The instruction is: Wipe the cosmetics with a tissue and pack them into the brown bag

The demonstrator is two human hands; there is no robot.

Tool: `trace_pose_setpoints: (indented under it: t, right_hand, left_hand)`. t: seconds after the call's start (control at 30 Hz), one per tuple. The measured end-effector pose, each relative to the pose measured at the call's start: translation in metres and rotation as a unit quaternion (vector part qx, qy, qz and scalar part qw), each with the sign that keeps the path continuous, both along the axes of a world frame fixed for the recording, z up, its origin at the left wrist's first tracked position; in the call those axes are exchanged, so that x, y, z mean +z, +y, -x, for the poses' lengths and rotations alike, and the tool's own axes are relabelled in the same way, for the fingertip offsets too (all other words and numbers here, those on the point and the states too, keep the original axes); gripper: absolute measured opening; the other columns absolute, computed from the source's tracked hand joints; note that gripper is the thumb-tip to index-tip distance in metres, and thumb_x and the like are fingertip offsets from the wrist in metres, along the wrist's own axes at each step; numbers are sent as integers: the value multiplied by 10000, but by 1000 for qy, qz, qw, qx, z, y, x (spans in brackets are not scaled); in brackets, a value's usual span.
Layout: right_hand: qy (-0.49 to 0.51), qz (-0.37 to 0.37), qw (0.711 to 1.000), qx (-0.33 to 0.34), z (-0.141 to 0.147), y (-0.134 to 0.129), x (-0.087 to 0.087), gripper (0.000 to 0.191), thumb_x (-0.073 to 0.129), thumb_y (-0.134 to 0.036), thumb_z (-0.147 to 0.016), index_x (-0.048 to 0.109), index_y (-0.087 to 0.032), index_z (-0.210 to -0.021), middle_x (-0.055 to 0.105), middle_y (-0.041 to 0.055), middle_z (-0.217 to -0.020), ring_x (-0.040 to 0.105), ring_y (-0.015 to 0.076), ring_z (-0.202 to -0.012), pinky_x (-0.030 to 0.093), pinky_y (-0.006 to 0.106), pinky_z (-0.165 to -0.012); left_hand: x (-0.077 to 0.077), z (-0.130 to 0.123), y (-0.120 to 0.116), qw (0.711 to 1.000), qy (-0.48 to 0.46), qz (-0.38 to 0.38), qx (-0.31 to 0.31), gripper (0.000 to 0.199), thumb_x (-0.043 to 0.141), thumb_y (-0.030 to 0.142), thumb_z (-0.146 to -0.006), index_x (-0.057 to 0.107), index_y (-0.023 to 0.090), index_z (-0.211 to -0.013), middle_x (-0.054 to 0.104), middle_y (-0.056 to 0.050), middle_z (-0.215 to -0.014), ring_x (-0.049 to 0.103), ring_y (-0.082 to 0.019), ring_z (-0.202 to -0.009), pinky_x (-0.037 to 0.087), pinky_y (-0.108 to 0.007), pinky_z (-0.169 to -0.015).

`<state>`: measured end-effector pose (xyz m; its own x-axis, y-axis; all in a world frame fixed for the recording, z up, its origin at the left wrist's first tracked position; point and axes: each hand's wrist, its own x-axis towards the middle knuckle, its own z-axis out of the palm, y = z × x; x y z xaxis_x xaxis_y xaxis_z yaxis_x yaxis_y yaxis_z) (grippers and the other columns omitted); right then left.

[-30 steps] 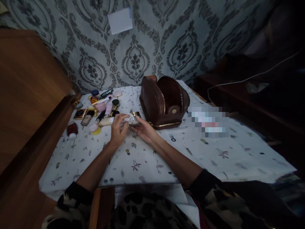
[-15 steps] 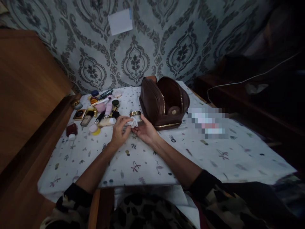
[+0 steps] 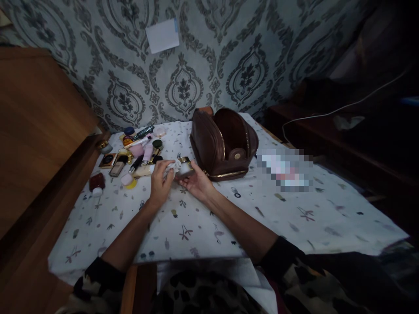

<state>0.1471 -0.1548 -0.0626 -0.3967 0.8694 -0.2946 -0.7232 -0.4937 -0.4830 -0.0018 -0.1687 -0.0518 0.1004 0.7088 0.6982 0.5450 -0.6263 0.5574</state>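
Note:
My right hand (image 3: 201,183) grips a cream jar (image 3: 186,168) with a gold-rimmed lid, tilted a little to one side. In my left hand (image 3: 160,181) is a crumpled white wipe (image 3: 173,166), pressed against the jar's left side. Both hands are just above the patterned tablecloth. Right behind them stands a brown leather cosmetic bag (image 3: 209,150), unzipped, its dark inside facing forward. Beside my left hand lies a cream-coloured tube (image 3: 143,171), partly covered by the fingers.
Several cosmetics lie at the table's left, among them a foundation bottle (image 3: 118,166), a green-lidded jar (image 3: 157,144) and a dark red bottle (image 3: 97,184) with a white cap. A blurred-out packet (image 3: 284,170) is on the right. A wooden cabinet (image 3: 42,131) borders the left side.
The jar has tilted in my right hand, so its lid leans and more of its body shows. The left hand has shifted slightly left with the wipe.

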Motion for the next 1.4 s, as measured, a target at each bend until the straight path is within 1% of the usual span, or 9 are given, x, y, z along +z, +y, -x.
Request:
trace_pose_setpoints:
  t: [0.1,0.27,0.4,0.53,0.73,0.9,1.03,1.27,1.4]
  right_hand:
    - [-9,2,1000,4,0,-2,5,306,564,-479,-939,653,-190,-895,728,22,-732,669,149,-619,520,221,-526]
    - [-23,2,1000,-13,1,-4,10,246,643,-422,-904,657,-177,-907,728,15,-717,673,149,-586,518,216,-505]
    - [-13,4,1000,-24,1,-2,7,226,601,-390,-933,655,-176,-886,716,8,-697,652,134,-562,516,213,-503]
    - [41,6,998,-44,-1,2,3,254,521,-396,-976,648,-177,-963,720,3,-742,644,127,-600,544,223,-553]
    - [78,12,997,-6,-3,5,2,339,463,-435,-996,633,-142,-1004,719,33,-741,637,152,-588,538,245,-524]
    - [51,25,997,-45,-1,3,3,277,474,-402,-1000,621,-167,-994,725,28,-765,667,153,-643,576,256,-572]
    - [6,24,999,-37,0,2,3,268,513,-427,-980,624,-183,-979,717,18,-740,660,151,-631,585,265,-535]
    - [-9,19,1000,-23,1,4,-1,387,446,-510,-993,626,-169,-953,726,47,-748,664,166,-617,592,304,-575]
    - [2,0,1000,-5,-1,3,-1,377,524,-534,-951,646,-178,-966,735,39,-778,671,163,-653,565,275,-595]
  left_hand:
    - [-2,3,3,999,-25,26,10,228,498,233,-946,628,191,-1128,635,-73,-1079,596,-212,-1055,482,-374,-939]
    - [0,3,2,999,-22,35,-11,218,512,249,-931,631,201,-1108,639,-64,-1062,598,-221,-1042,490,-376,-922]
    - [4,0,-2,999,0,14,-50,206,513,193,-904,639,202,-1067,629,-59,-1033,599,-214,-1012,494,-374,-900]
    - [6,-4,-7,995,57,-18,-79,217,522,152,-874,647,198,-1045,606,-65,-1029,597,-213,-994,499,-377,-880]
    - [6,-9,-13,987,107,-53,-105,239,520,104,-839,655,191,-1016,604,-73,-997,590,-215,-954,499,-375,-850]
    - [6,-6,-8,995,65,-39,-59,211,520,131,-869,642,195,-1028,607,-66,-1004,599,-209,-971,504,-374,-866]
    - [7,-1,-3,999,28,-32,-6,197,510,155,-896,622,198,-1052,617,-61,-1007,593,-211,-996,497,-376,-886]
    - [6,-1,-2,1000,13,-17,-2,180,519,177,-919,613,190,-1072,619,-65,-1023,591,-210,-1003,490,-367,-890]
    - [6,-1,-2,1000,20,-14,1,179,520,187,-919,609,203,-1073,618,-62,-1026,592,-214,-1004,493,-376,-892]
